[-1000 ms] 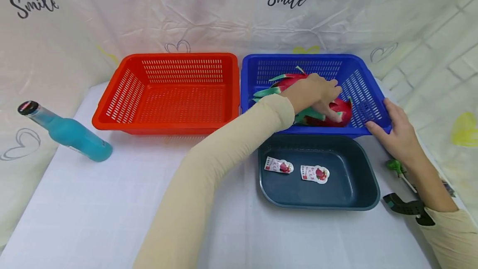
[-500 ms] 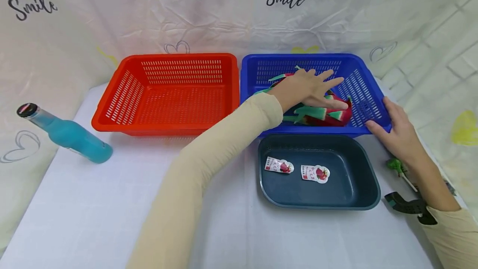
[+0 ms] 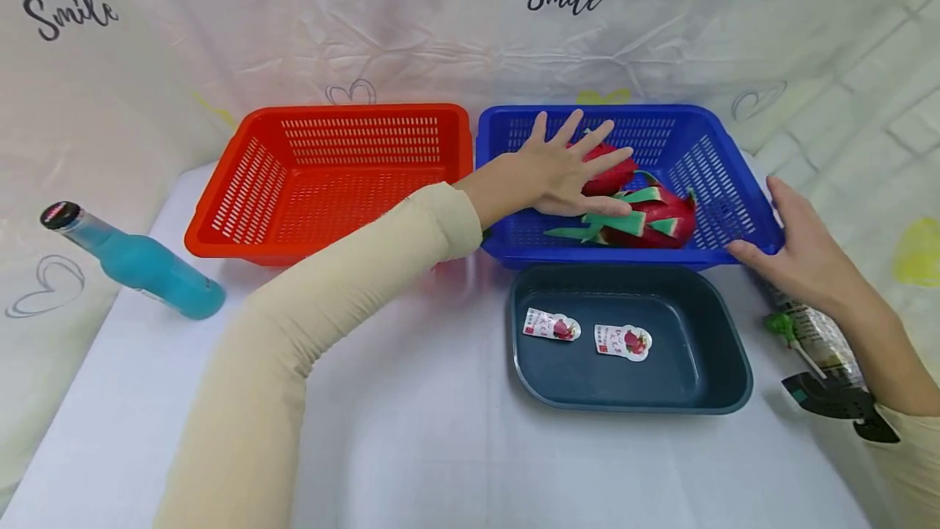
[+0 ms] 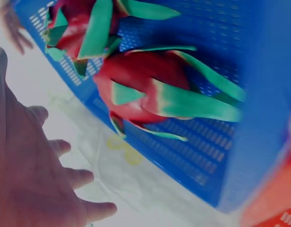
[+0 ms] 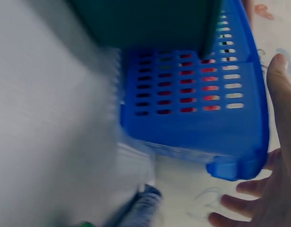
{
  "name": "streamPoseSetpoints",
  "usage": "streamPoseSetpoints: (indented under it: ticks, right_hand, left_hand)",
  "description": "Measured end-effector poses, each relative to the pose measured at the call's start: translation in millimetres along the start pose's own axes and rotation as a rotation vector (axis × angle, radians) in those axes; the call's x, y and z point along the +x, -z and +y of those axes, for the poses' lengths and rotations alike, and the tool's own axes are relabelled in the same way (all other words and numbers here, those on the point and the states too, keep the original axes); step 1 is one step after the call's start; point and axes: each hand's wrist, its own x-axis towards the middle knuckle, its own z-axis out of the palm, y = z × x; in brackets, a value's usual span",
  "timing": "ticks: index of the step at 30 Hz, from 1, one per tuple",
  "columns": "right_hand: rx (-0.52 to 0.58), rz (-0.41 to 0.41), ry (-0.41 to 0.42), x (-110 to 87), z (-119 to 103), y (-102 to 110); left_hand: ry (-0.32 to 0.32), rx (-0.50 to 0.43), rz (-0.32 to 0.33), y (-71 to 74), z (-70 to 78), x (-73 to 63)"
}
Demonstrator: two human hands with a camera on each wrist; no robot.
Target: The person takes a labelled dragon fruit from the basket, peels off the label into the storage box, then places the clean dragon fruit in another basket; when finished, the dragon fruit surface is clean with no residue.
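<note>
Over the left part of the blue basket (image 3: 609, 256) my left hand (image 3: 554, 174) is spread flat, its fingers apart and holding nothing. Two red dragon fruits with green leaf tips are inside. One dragon fruit (image 3: 664, 223) lies near the front wall; the other dragon fruit (image 3: 605, 174) is behind it, partly covered by my left hand. Both also appear in the left wrist view, where my left hand (image 4: 37, 165) is apart from them. At the basket's right front corner is my right hand (image 3: 804, 255); in the right wrist view its fingers are extended beside the rim.
A red basket (image 3: 330, 250) stands to the left, beside the blue one. In front is a dark tray (image 3: 624, 390) with two dragon-fruit labels (image 3: 551, 325). A blue bottle (image 3: 154, 268) stands far left. A silver packet (image 3: 822, 337) and a small green-topped stick (image 3: 780, 323) lie right.
My left hand has lifted off the dragon fruits and moved left, its fingers spreading, so more of the fruit shows. My right hand has shifted slightly right at the basket's corner.
</note>
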Motion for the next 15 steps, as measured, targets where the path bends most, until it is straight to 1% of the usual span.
streamPoseSetpoints:
  ticks: [4, 6, 8, 12, 15]
  right_hand:
    - [-0.058, 0.069, 0.086, 5.4, -12.9, 7.1]
    - [-0.075, 0.083, 0.127, 10.1, -22.4, 7.8]
    - [-0.113, 0.085, 0.151, 15.6, -31.6, 7.0]
    - [-0.212, 0.051, 0.131, 26.0, -48.8, 2.1]
    - [-0.284, 0.005, 0.074, 33.1, -61.6, -1.2]
  left_hand:
    - [0.024, -0.028, 0.061, -8.0, -17.0, -11.8]
    - [0.036, -0.036, 0.087, -11.2, -24.2, -17.4]
    - [0.050, -0.049, 0.104, -13.7, -29.8, -22.9]
    - [0.104, -0.091, 0.126, -19.5, -38.1, -33.9]
    - [0.175, -0.139, 0.140, -26.1, -42.6, -41.2]
